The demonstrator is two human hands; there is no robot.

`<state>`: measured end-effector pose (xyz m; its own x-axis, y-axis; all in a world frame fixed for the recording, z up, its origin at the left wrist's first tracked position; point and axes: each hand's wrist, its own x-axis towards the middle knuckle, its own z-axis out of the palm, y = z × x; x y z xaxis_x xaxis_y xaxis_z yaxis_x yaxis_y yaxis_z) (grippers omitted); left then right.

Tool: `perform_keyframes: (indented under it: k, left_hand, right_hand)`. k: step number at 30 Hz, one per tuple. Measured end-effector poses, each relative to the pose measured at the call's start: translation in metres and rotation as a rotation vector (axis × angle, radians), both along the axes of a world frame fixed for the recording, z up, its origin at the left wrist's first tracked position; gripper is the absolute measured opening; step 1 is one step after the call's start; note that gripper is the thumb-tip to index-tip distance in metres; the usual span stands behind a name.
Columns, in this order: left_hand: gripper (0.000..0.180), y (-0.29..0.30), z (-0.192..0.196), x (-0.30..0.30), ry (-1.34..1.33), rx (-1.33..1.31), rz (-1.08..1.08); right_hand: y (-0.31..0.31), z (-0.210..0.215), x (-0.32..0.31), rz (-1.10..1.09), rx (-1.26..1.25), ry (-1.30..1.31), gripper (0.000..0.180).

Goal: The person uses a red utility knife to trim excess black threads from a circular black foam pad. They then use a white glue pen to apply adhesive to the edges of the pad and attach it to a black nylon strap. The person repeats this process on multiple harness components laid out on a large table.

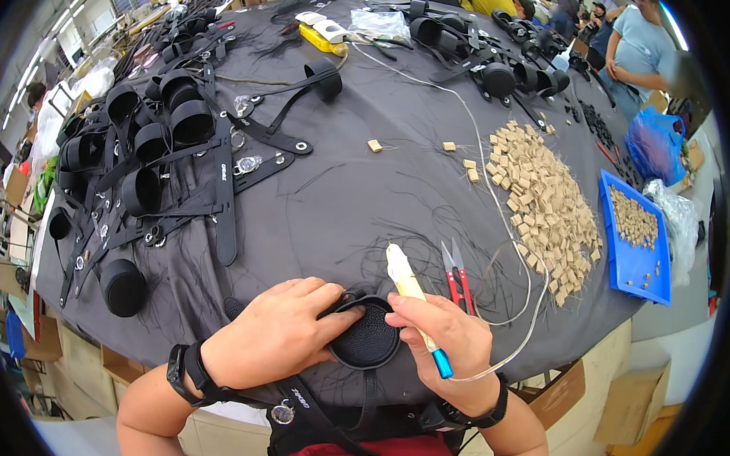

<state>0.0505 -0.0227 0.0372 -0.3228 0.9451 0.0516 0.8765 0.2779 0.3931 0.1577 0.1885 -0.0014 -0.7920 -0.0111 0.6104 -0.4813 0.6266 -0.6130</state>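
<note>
My left hand (273, 337) grips a round black leather cup (367, 342), with fingers inside its rim. The cup's mouth faces up and a black strap (307, 403) with a metal fitting hangs from the work toward my lap. In my right hand (451, 343) is a cream pen-shaped corded tool (405, 274) with a blue end; its pale end points away from me. The fingertips of this hand are at the cup's right rim. Just beyond lie red-handled scissors (457, 278), blades apart. Loose dark threads (372, 256) are scattered on the cloth nearby.
Black strapped cups (147, 144) are heaped at left, more (499, 78) at far right. A pile of small tan tags (543, 206) lies right, beside a blue tray (661, 274). The tool's white cord (465, 111) crosses the table from a yellow-and-white box (323, 35). People stand beyond.
</note>
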Motion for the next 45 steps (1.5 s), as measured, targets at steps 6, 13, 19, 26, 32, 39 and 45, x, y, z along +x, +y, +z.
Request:
perform_keyframes:
  k: [6, 13, 19, 26, 32, 39, 45]
  left_hand:
    - [0.058, 0.006, 0.004, 0.007, 0.026, -0.078, 0.045]
    - [0.045, 0.001, -0.005, 0.003, -0.013, -0.008, 0.018]
    - [0.033, -0.007, -0.009, -0.01, -0.165, 0.116, 0.036]
    - [0.032, -0.012, -0.012, -0.021, -0.351, 0.168, 0.05]
    - [0.033, -0.014, -0.013, -0.024, -0.411, 0.18, 0.055]
    - [0.031, -0.014, -0.015, -0.026, -0.448, 0.194, 0.051]
    - [0.03, -0.014, -0.015, -0.027, -0.437, 0.186, 0.046]
  right_hand:
    - [0.001, 0.001, 0.001, -0.006, 0.036, -0.005, 0.046]
    - [0.002, 0.002, 0.0, -0.039, 0.038, -0.018, 0.044]
    - [0.002, 0.006, -0.003, 0.024, -0.12, -0.04, 0.043]
    - [0.004, 0.01, -0.002, 0.049, -0.134, 0.005, 0.044]
    - [0.006, 0.009, -0.002, 0.053, -0.15, 0.042, 0.04]
    - [0.009, 0.008, 0.001, 0.073, -0.197, 0.067, 0.031]
    - [0.007, 0.007, 0.002, 0.052, -0.284, 0.105, 0.027]
